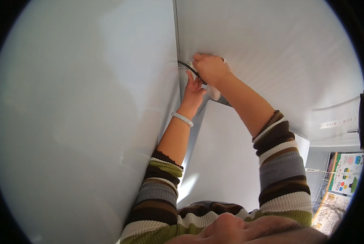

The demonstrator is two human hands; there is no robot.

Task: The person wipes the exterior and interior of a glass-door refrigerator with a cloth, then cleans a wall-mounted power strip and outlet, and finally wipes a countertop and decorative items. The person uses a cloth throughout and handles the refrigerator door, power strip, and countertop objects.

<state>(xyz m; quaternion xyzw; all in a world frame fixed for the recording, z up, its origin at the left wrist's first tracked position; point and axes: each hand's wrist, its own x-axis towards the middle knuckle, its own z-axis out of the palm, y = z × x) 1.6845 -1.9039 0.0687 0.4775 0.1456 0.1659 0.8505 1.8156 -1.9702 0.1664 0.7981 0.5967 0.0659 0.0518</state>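
My left hand (194, 90), with a pale bangle (182, 119) at its wrist, reaches into a narrow corner with its fingers spread under a black cable (188, 66). The cable comes from behind the edge of a large pale panel and runs down towards both hands. Just above and to the right, my right hand (211, 67) is curled over a whitish cloth-like item (214, 92), parts of which show on both sides of it. The tips of the right fingers and what lies beneath the palm are hidden. A thin light cable lies beside the black one.
A large smooth pale panel (78, 106) fills the left side, close along my left arm. A light wall (267, 45) rises beyond my hands. Below my arms is a white flat surface (224, 146). Illustrated sheets (346, 174) and a white cord (317, 170) are at the right.
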